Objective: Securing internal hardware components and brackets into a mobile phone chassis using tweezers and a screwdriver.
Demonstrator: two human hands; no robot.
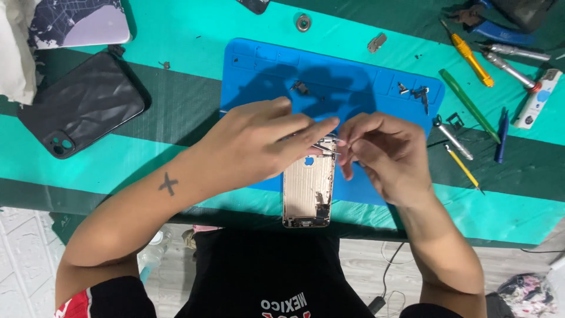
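An opened gold phone housing [308,191] lies on the near edge of a blue repair mat [359,82], inside facing up. My left hand [259,141] reaches across its upper end and pinches thin metal tweezers [327,147] over it. My right hand [382,150] meets it from the right, fingertips pinched close to the tweezer tips; whether it holds a small part I cannot tell. The top of the housing is hidden under both hands.
A black phone case [82,103] and a patterned case [79,22] lie at the left. Screwdrivers [468,52], a green pry tool [469,105], a yellow tool [463,168] and small parts [412,91] sit at the right. The table's front edge runs just below the housing.
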